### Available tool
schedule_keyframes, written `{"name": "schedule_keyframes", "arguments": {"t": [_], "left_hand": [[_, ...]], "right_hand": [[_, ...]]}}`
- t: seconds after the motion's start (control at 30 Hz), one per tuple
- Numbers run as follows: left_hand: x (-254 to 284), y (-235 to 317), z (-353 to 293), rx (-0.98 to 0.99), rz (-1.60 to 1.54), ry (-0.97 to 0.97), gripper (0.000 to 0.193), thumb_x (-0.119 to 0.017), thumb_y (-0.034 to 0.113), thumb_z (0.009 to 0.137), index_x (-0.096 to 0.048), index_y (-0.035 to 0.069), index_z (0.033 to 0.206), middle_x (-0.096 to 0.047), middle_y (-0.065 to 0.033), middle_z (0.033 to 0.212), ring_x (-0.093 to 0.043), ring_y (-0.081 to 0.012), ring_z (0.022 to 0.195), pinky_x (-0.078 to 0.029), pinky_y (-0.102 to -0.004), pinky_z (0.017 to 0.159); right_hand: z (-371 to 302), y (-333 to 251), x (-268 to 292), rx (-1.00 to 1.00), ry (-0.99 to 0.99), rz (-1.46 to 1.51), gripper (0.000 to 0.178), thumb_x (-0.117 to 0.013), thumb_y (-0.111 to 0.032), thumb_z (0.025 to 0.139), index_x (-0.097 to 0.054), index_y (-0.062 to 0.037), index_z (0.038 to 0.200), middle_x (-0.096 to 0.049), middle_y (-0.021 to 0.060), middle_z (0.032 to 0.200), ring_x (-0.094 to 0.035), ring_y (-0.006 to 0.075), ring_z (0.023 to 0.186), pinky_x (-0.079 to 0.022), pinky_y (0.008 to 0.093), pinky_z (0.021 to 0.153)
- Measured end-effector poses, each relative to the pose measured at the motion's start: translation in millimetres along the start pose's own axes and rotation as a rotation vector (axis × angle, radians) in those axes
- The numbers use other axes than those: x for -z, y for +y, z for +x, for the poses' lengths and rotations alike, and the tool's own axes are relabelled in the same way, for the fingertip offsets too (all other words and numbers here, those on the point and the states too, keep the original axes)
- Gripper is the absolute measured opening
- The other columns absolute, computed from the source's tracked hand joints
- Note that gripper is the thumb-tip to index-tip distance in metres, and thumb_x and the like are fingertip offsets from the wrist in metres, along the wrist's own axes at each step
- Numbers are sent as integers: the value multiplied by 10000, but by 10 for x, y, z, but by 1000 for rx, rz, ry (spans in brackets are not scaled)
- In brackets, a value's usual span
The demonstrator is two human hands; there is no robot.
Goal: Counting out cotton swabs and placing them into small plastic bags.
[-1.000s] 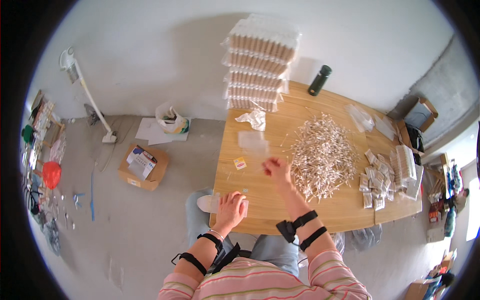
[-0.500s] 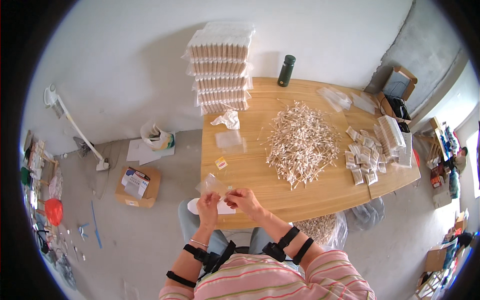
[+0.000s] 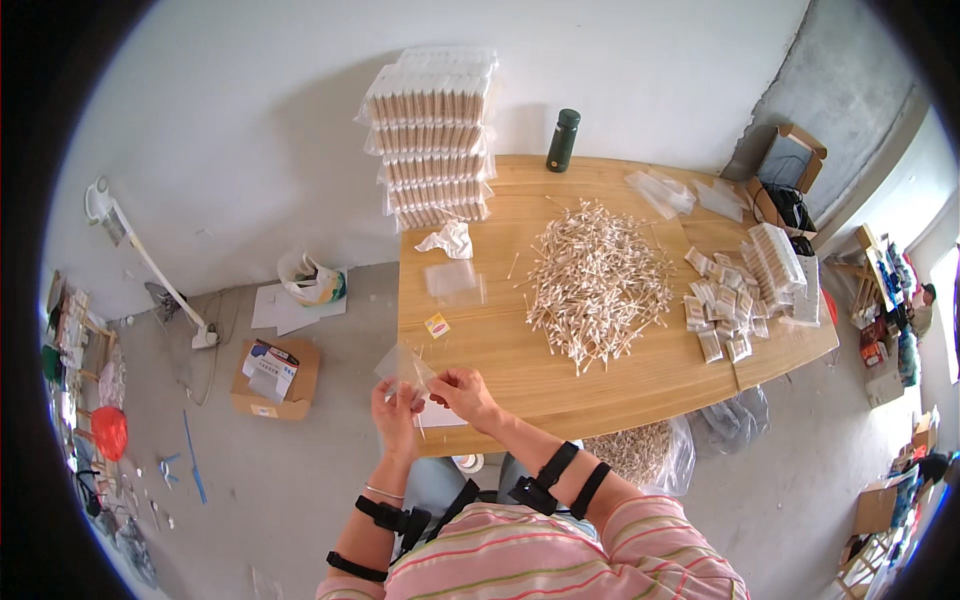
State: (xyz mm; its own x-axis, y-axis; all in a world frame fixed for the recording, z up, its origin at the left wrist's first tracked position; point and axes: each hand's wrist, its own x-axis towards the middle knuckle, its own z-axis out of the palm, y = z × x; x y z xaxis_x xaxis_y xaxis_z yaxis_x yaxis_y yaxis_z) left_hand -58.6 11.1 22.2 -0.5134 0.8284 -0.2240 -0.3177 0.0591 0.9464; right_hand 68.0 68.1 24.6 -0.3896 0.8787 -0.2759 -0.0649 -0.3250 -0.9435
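Note:
Over the table's near left edge, my left hand (image 3: pixel 395 412) is closed on a clear plastic bag (image 3: pixel 397 364), whose film fans out above the fingers. My right hand (image 3: pixel 464 396) is beside it, thumb and fingers pinched at the bag's right edge. Thin pale sticks show by the fingers; I cannot tell whether they are in the bag. Under the hands lies a white sheet (image 3: pixel 446 416). Farther up the table are a small yellow-and-white card (image 3: pixel 437 325) and a stack of flat clear bags (image 3: pixel 453 281). A large heap of loose cotton swabs (image 3: pixel 600 285) is to the right.
Stacked packs of swabs (image 3: pixel 430 150) rise at the far left, near a crumpled tissue (image 3: pixel 449 240) and a green bottle (image 3: pixel 563 141). Small filled packets (image 3: pixel 725 300) lie right. Below the table edge sits a bag of swabs (image 3: pixel 640 452); a cardboard box (image 3: pixel 277 378) stands on the floor.
Both hands have shifted left with the plastic bag, and its film now stands more spread above the left fingers. The view has moved slightly.

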Motion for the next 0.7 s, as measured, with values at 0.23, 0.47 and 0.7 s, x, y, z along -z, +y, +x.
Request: {"name": "schedule_keyframes", "arguments": {"t": [0.23, 0.47, 0.7], "left_hand": [[228, 57, -130, 50, 109, -53, 351, -652, 98, 894, -449, 14, 1167, -597, -70, 900, -590, -139, 771, -504, -270, 687], [447, 68, -95, -58, 214, 9, 152, -622, 65, 892, -579, -43, 991, -627, -76, 894, -609, -133, 758, -499, -253, 669], [531, -144, -14, -490, 544, 180, 110, -577, 84, 920, -590, -6, 983, -639, -108, 897, -653, -166, 754, -524, -307, 666]], "right_hand": [[31, 29, -267, 166, 50, -297, 275, -665, -237, 848, -632, 30, 791, -655, 123, 679, -627, 179, 615, -494, 329, 577], [-15, 62, -453, 249, -52, -393, 256, -645, -215, 864, -608, 32, 808, -652, 191, 709, -647, 297, 647, -498, 384, 603], [-69, 190, -610, 398, 59, -872, 190, -641, -149, 856, -583, 18, 786, -642, 176, 717, -635, 356, 663, -492, 417, 578]]}}
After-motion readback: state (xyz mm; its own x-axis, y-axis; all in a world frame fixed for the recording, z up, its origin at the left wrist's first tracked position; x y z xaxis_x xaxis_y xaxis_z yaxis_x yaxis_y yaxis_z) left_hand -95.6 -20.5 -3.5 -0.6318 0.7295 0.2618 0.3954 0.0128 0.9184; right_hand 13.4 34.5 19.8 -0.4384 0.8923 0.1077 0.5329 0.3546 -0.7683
